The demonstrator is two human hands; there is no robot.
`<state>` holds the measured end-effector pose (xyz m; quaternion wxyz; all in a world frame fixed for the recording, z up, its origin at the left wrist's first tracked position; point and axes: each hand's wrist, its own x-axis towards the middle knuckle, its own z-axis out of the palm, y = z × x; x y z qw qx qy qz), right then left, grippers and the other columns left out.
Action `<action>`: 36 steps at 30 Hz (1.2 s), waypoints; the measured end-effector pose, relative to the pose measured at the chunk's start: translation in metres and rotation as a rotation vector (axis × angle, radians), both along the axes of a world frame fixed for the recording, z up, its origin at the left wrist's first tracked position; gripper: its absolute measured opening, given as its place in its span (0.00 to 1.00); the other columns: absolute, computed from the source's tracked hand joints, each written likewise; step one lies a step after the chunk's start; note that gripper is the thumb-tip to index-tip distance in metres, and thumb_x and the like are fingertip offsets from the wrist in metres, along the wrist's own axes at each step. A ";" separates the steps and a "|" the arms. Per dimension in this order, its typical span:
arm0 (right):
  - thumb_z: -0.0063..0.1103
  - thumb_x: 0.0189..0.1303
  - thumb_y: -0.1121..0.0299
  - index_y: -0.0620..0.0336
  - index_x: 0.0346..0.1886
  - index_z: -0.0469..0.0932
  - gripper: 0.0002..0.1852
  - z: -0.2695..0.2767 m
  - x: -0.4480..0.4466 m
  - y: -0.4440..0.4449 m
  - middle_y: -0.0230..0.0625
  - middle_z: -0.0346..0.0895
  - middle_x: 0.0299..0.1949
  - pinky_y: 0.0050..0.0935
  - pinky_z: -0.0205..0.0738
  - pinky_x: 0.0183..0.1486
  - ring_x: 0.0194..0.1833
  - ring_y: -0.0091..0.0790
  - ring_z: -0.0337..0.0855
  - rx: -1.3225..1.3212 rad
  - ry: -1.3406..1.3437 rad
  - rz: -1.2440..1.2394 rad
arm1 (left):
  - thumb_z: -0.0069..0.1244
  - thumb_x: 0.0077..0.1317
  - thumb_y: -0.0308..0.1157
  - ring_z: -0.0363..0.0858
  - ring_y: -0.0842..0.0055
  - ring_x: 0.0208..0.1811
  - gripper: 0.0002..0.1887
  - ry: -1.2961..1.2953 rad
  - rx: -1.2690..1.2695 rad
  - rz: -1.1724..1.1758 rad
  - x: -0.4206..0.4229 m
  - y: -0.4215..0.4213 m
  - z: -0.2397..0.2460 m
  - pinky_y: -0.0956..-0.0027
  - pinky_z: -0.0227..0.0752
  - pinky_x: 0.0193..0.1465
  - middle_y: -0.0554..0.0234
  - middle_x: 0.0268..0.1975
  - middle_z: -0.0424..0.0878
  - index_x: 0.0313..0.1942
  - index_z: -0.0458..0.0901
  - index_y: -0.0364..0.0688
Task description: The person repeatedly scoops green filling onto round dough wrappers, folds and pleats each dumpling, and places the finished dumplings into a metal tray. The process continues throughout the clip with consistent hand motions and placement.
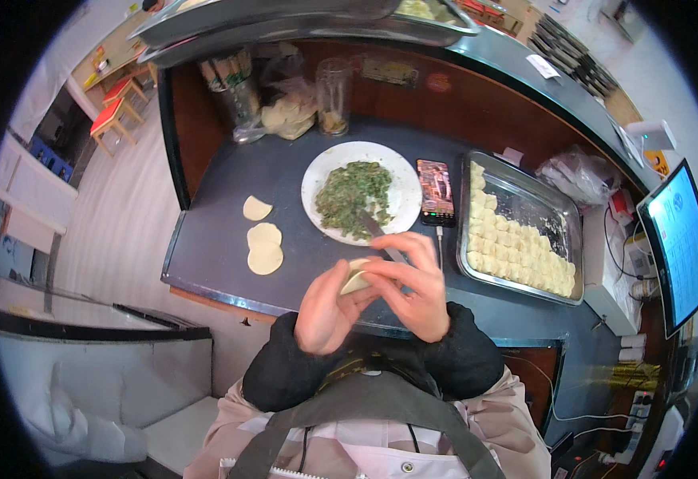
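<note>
My left hand (pixel 328 311) holds a dough wrapper (pixel 356 280), folded over, its inside hidden. The fingers of my right hand (pixel 411 281) pinch the wrapper's edge. A flat metal spatula or knife (pixel 374 229) reaches from under my right hand into the chopped green filling (pixel 349 194), which lies on a white plate (pixel 405 191). Left of the plate, a single round wrapper (pixel 257 208) lies above several overlapping ones (pixel 265 257). To the right, rows of filled dumplings (pixel 504 245) cover part of a metal tray (pixel 522 179).
A phone (pixel 436 191) with a charging cable (pixel 440 245) lies between plate and tray. Behind stand a glass jar (pixel 332 99), a plastic bag (pixel 289 114) and a container of chopsticks (pixel 235 96). A monitor (pixel 681 245) stands at the right; metal trays (pixel 301 30) rest on the upper ledge.
</note>
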<state>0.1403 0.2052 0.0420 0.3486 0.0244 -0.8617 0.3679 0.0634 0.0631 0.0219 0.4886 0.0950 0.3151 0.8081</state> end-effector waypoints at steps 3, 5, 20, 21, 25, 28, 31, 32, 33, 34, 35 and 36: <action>0.70 0.48 0.81 0.62 0.39 0.84 0.12 0.002 0.000 -0.002 0.37 0.81 0.45 0.34 0.70 0.52 0.48 0.41 0.76 -0.133 0.034 0.037 | 0.27 0.80 0.41 0.77 0.70 0.55 0.23 0.179 -0.016 0.017 0.004 0.001 0.005 0.63 0.68 0.61 0.53 0.53 0.79 0.58 0.71 0.31; 0.69 0.50 0.82 0.63 0.40 0.83 0.13 0.004 0.005 -0.005 0.37 0.81 0.43 0.33 0.70 0.52 0.47 0.39 0.76 -0.191 0.084 -0.006 | 0.28 0.80 0.42 0.76 0.71 0.56 0.24 0.261 -0.040 0.024 0.008 0.003 0.007 0.63 0.67 0.62 0.52 0.54 0.78 0.59 0.71 0.29; 0.64 0.53 0.82 0.66 0.40 0.80 0.10 0.001 0.013 -0.020 0.44 0.78 0.49 0.35 0.69 0.54 0.49 0.38 0.77 -0.266 0.173 -0.033 | 0.31 0.78 0.37 0.78 0.69 0.53 0.22 0.877 -0.150 0.315 0.020 0.010 0.011 0.66 0.68 0.58 0.51 0.54 0.79 0.46 0.80 0.29; 0.60 0.55 0.79 0.67 0.40 0.80 0.08 -0.004 0.008 -0.020 0.44 0.79 0.48 0.36 0.69 0.55 0.50 0.38 0.76 -0.421 0.138 0.023 | 0.29 0.79 0.38 0.77 0.70 0.53 0.22 0.718 -0.117 0.259 0.023 0.013 0.009 0.67 0.68 0.59 0.52 0.54 0.79 0.49 0.78 0.30; 0.45 0.62 0.68 0.71 0.36 0.80 0.15 -0.021 -0.004 -0.023 0.44 0.79 0.44 0.33 0.68 0.54 0.49 0.36 0.76 -0.954 -0.061 0.183 | 0.27 0.79 0.43 0.72 0.73 0.60 0.24 0.207 -0.087 0.139 0.030 0.028 -0.001 0.67 0.63 0.64 0.57 0.59 0.73 0.57 0.73 0.33; 0.44 0.59 0.69 0.71 0.33 0.80 0.15 -0.026 -0.004 -0.028 0.44 0.78 0.41 0.30 0.69 0.50 0.46 0.34 0.76 -0.966 -0.106 0.081 | 0.29 0.77 0.36 0.71 0.75 0.61 0.20 0.054 -0.088 0.149 0.034 0.031 -0.006 0.71 0.61 0.65 0.55 0.60 0.73 0.55 0.74 0.32; 0.44 0.57 0.70 0.71 0.31 0.80 0.14 -0.028 -0.001 -0.037 0.45 0.76 0.38 0.31 0.70 0.47 0.42 0.37 0.76 -0.736 -0.006 -0.037 | 0.32 0.74 0.36 0.76 0.77 0.51 0.19 0.128 -0.099 0.118 0.035 0.022 -0.008 0.72 0.68 0.55 0.57 0.51 0.78 0.50 0.76 0.34; 0.43 0.54 0.74 0.70 0.29 0.78 0.12 -0.028 0.001 -0.040 0.47 0.74 0.35 0.33 0.71 0.45 0.40 0.41 0.76 -0.661 0.024 -0.056 | 0.32 0.74 0.36 0.77 0.77 0.50 0.19 0.217 -0.122 0.085 0.033 0.017 -0.008 0.72 0.69 0.54 0.58 0.50 0.79 0.50 0.76 0.33; 0.43 0.54 0.75 0.70 0.30 0.77 0.11 -0.028 0.002 -0.042 0.48 0.74 0.36 0.33 0.71 0.45 0.40 0.41 0.76 -0.590 0.062 -0.081 | 0.32 0.73 0.35 0.78 0.77 0.49 0.18 0.307 -0.143 0.056 0.033 0.014 -0.008 0.72 0.69 0.54 0.58 0.48 0.80 0.49 0.77 0.33; 0.43 0.54 0.75 0.70 0.31 0.77 0.11 -0.028 0.003 -0.043 0.48 0.74 0.36 0.33 0.71 0.45 0.40 0.42 0.76 -0.511 0.087 -0.098 | 0.30 0.73 0.35 0.77 0.77 0.50 0.19 0.465 -0.188 -0.003 0.029 0.008 -0.007 0.72 0.69 0.55 0.59 0.49 0.79 0.50 0.76 0.33; 0.42 0.53 0.76 0.70 0.32 0.76 0.10 -0.029 0.003 -0.043 0.49 0.73 0.36 0.34 0.71 0.44 0.40 0.42 0.76 -0.444 0.097 -0.129 | 0.29 0.73 0.34 0.77 0.77 0.52 0.19 0.610 -0.213 -0.033 0.026 0.005 -0.007 0.72 0.68 0.57 0.59 0.49 0.79 0.51 0.76 0.32; 0.42 0.54 0.76 0.70 0.34 0.75 0.10 -0.030 0.003 -0.043 0.49 0.73 0.37 0.34 0.71 0.44 0.40 0.42 0.76 -0.413 0.129 -0.108 | 0.31 0.72 0.34 0.78 0.79 0.48 0.17 0.492 -0.209 -0.049 0.025 0.006 -0.008 0.74 0.69 0.53 0.61 0.44 0.80 0.46 0.77 0.34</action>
